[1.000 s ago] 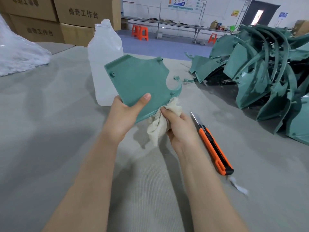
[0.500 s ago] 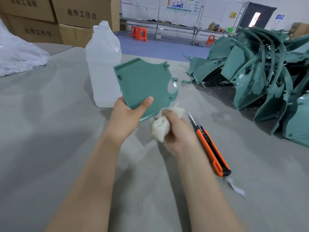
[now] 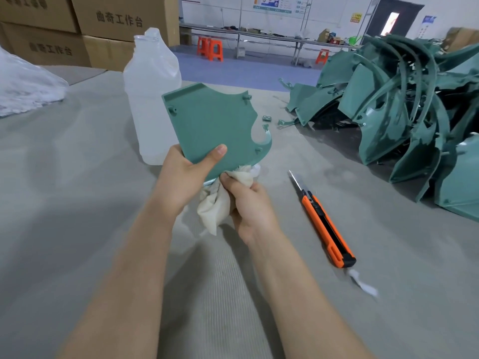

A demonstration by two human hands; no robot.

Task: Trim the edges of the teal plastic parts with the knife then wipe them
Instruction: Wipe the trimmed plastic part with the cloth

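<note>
Far to the left of the left hand, a crumpled clear plastic bag [image 3: 26, 86] lay on the grey surface [image 3: 77, 203], with cardboard boxes [image 3: 116, 22] stacked behind it. Just beyond that hand stood a translucent white bottle [image 3: 150, 99], upright. The left hand [image 3: 184, 180] gripped the teal plastic part [image 3: 212, 128] by its lower left corner, thumb across the near face, holding it tilted up above the surface. Directly to its right, the right hand [image 3: 248, 203] was closed around a bunched cream cloth [image 3: 217, 203], pressing it to the part's lower edge; the cloth's loose end hung between the two hands. Right of the right hand, apart from it, an orange and black knife [image 3: 326, 224] lay flat on the surface, blade out and pointing away from the person. A small white scrap [image 3: 361, 282] lay just past the knife's near end. Farther right, a pile of teal plastic parts [image 3: 414, 112] was heaped on the surface
</note>
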